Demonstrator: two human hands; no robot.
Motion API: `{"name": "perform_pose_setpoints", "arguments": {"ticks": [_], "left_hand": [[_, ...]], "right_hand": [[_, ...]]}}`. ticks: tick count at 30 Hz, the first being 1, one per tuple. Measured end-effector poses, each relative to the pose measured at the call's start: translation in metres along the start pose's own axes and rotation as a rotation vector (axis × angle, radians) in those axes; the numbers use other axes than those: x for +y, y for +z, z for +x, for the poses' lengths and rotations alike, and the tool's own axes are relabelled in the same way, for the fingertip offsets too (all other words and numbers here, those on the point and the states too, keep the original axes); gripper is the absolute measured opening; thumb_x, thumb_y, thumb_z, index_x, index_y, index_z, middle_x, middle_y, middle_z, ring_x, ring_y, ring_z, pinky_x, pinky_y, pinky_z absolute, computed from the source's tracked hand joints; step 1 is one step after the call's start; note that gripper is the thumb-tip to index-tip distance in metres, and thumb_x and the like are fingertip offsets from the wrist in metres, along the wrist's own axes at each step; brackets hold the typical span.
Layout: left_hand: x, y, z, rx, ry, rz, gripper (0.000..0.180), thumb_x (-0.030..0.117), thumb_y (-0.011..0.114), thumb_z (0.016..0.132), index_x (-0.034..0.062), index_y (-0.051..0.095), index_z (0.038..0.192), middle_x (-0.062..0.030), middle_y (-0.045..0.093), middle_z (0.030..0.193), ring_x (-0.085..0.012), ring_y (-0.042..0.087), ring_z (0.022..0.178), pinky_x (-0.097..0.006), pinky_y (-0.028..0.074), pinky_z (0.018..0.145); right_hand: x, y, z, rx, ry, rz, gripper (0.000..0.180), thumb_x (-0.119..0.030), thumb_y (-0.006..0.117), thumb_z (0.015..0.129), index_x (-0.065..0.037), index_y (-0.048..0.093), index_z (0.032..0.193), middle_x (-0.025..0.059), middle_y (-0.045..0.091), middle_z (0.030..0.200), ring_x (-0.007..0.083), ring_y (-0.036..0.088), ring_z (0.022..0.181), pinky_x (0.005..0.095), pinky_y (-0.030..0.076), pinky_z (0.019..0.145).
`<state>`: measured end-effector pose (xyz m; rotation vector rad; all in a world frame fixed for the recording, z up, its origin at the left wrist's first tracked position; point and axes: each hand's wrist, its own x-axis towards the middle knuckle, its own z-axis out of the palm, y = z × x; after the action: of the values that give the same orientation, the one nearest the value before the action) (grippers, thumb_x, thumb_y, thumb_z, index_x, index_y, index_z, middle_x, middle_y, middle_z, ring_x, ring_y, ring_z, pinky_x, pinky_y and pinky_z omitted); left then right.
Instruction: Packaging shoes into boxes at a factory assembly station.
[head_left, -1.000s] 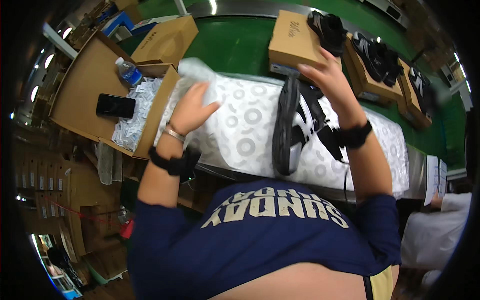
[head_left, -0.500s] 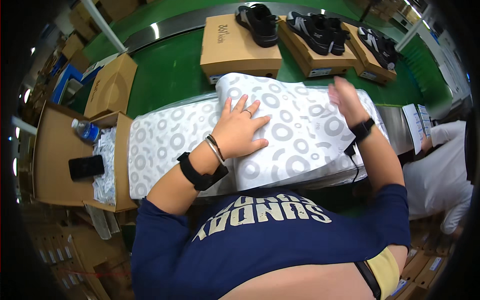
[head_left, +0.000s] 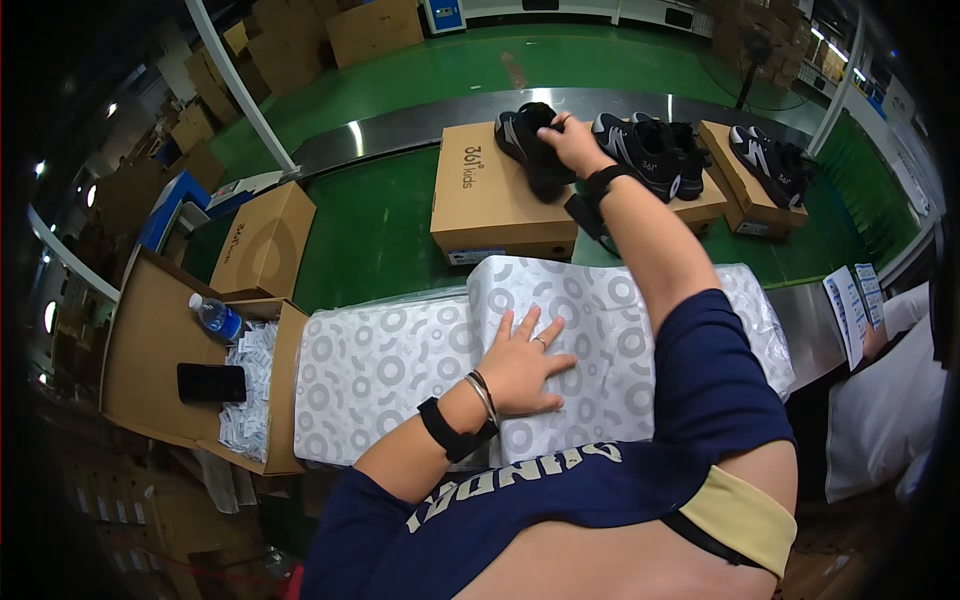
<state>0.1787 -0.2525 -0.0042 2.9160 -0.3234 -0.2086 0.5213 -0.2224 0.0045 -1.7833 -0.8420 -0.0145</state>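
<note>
My left hand (head_left: 523,365) lies flat, fingers spread, on a sheet of white wrapping paper (head_left: 590,310) printed with grey rings. Beneath and beside it is a stack of the same paper (head_left: 375,375). My right arm reaches across to the far side. There my right hand (head_left: 580,148) has its fingers closed on the collar of a black sneaker (head_left: 530,150), part of a pair on a brown shoebox (head_left: 490,215). The fingertips are partly hidden against the dark shoe. A dark piece (head_left: 590,222) hangs below my right wrist.
More black sneakers (head_left: 650,160) sit on shoeboxes to the right. At left, an open carton (head_left: 150,350) holds small white packets (head_left: 250,390), a water bottle (head_left: 215,318) and a phone (head_left: 211,382). A closed shoebox (head_left: 265,240) stands behind. A person's sleeve (head_left: 880,400) shows at right.
My right hand has gone from above the paper's right side to the sneaker on the left-hand far shoebox, closing on it. My left hand stays flat on the paper. The view has shifted.
</note>
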Motion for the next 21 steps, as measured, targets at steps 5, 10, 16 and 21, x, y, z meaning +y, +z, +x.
{"name": "perform_pose_setpoints", "arguments": {"ticks": [5,10,16,21], "left_hand": [[-0.002,0.002,-0.005,0.033,-0.004,-0.036,0.056,0.046,0.06,0.066,0.0249,0.053,0.117,-0.0175,0.029,0.137,-0.0434,0.019,0.127,-0.059,0.01,0.1],[-0.007,-0.002,0.0,0.016,-0.017,-0.034,0.057,0.043,0.062,0.064,0.023,0.053,0.117,-0.0178,0.029,0.137,-0.0436,0.019,0.127,-0.057,0.01,0.101],[-0.012,0.001,0.0,0.132,0.027,0.011,0.058,0.039,0.06,0.07,0.0143,0.048,0.121,-0.0161,0.036,0.133,-0.0382,0.026,0.126,-0.057,0.013,0.101],[0.033,-0.09,-0.037,0.302,0.313,-0.82,0.019,0.013,0.059,0.075,0.0033,0.063,0.09,-0.0112,0.062,0.081,-0.0267,0.058,0.077,-0.036,0.044,0.072]], "right_hand": [[-0.087,-0.076,-0.066,0.032,0.103,0.331,0.019,-0.012,0.058,0.082,0.002,0.048,0.09,0.0153,0.06,0.083,0.0232,0.058,0.075,0.0316,0.046,0.069],[-0.148,-0.119,-0.222,0.019,-0.366,-0.311,0.012,-0.009,0.059,0.076,-0.003,0.049,0.079,0.0199,0.057,0.102,0.0314,0.054,0.099,0.037,0.039,0.089],[-0.122,-0.09,-0.377,-0.651,-0.51,-0.717,0.016,-0.012,0.061,0.068,-0.008,0.055,0.082,0.0149,0.05,0.117,0.0285,0.043,0.117,0.0469,0.029,0.099],[-0.06,-0.176,-0.367,0.074,0.338,-0.425,0.022,-0.007,0.059,0.076,0.0,0.059,0.097,0.0174,0.06,0.1,0.0279,0.056,0.096,0.032,0.043,0.084]]}}
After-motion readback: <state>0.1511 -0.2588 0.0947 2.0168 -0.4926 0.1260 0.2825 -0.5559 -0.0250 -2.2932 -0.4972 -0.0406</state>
